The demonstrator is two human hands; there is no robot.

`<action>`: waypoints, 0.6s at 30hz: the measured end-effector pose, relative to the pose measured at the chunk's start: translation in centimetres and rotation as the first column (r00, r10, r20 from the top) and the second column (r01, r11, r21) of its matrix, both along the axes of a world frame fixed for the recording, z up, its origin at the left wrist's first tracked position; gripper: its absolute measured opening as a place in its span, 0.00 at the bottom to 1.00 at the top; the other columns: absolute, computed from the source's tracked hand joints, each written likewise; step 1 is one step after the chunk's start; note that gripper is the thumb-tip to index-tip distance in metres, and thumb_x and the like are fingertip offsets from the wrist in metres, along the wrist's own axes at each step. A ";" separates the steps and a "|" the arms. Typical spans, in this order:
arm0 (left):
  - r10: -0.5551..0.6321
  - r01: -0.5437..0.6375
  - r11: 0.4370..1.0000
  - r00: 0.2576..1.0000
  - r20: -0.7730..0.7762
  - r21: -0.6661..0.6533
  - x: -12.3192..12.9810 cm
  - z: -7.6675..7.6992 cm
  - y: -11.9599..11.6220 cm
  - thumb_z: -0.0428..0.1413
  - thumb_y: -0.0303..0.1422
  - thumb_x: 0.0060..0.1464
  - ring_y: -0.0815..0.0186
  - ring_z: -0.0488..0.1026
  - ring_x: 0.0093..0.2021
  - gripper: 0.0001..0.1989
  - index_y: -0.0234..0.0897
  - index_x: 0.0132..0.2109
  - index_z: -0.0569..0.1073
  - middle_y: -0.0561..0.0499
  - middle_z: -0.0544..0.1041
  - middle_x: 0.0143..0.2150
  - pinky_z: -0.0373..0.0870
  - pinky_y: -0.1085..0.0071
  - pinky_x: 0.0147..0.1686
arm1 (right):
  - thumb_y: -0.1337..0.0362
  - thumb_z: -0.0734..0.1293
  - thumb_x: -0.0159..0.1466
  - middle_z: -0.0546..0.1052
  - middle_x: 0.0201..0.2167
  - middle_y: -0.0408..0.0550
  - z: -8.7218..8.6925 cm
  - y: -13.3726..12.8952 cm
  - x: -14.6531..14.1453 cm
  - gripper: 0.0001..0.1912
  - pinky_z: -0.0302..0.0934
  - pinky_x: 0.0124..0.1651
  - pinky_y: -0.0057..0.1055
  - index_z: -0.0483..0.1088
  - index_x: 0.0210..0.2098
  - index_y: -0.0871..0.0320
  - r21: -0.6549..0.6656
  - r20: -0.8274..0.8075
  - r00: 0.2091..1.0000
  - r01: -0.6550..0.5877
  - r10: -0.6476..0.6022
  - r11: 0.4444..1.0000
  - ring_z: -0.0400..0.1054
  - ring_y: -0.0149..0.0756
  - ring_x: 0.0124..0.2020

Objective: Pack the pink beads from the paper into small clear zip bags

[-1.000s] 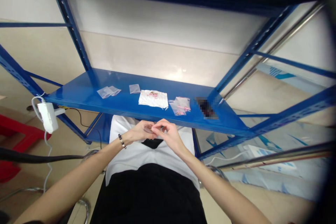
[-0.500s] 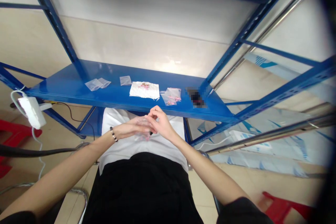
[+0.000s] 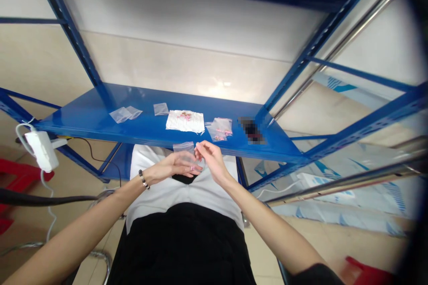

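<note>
Over my lap, my left hand holds a small clear zip bag with its fingers across the front. Small pink pieces show at the fingertips, apparently inside the bag. My right hand is beside the bag's right edge, its thumb and fingertips pinched together. What sits in that pinch, if anything, is too small to make out. Beyond the hands, a white cloth pouch lies on the blue shelf with pink pieces on it. To its right are clear bags holding pink pieces.
Several flat clear bags lie at the shelf's left, one more bag near the pouch. A blurred-out dark object rests at right. The blue shelf ends just before my knees. A white power strip hangs at left.
My hands have come slightly apart. The bag's top edge now shows above my left fingers, which have spread. The whole view has shifted a little, placing the shelf lower.
</note>
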State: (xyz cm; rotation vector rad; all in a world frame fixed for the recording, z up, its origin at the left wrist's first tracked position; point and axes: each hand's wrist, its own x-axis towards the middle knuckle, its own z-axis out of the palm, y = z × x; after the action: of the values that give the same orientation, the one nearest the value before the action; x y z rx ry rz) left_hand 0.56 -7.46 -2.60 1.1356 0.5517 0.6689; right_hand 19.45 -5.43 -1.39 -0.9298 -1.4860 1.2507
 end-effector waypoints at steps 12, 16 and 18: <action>0.058 -0.058 0.998 0.998 0.033 -0.001 0.2 0.1 1.3 0.66 0.30 0.50 0.52 0.78 0.48 0.35 0.40 0.61 0.59 0.38 0.80 0.47 0.72 0.57 0.50 | 0.53 0.69 0.61 0.74 0.28 0.45 -0.1 0.8 0.1 0.14 0.60 0.34 0.29 0.73 0.31 0.59 0.044 0.129 0.992 -0.011 0.005 0.999 0.66 0.34 0.30; 0.178 -0.180 0.983 0.983 0.052 0.024 0.0 -0.1 1.0 0.66 0.31 0.51 0.54 0.79 0.48 0.26 0.37 0.54 0.63 0.42 0.80 0.44 0.72 0.57 0.52 | 0.53 0.68 0.62 0.73 0.24 0.44 -0.2 0.8 0.4 0.15 0.57 0.31 0.28 0.71 0.28 0.59 0.027 0.191 0.977 -0.099 0.092 0.995 0.64 0.32 0.26; 0.189 -0.191 0.981 0.981 0.049 0.029 -0.2 -0.1 0.6 0.67 0.31 0.50 0.54 0.79 0.47 0.27 0.37 0.53 0.63 0.43 0.80 0.42 0.72 0.57 0.51 | 0.55 0.69 0.61 0.73 0.24 0.44 -0.2 0.4 0.5 0.14 0.56 0.31 0.28 0.70 0.28 0.60 0.061 0.262 0.955 -0.163 0.142 0.985 0.63 0.31 0.26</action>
State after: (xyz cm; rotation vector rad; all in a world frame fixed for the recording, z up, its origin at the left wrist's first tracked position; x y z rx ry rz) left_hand 0.37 -6.88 -2.66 1.1044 0.6167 0.8700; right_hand 19.93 -5.03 -1.58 -0.9650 -1.8297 1.2021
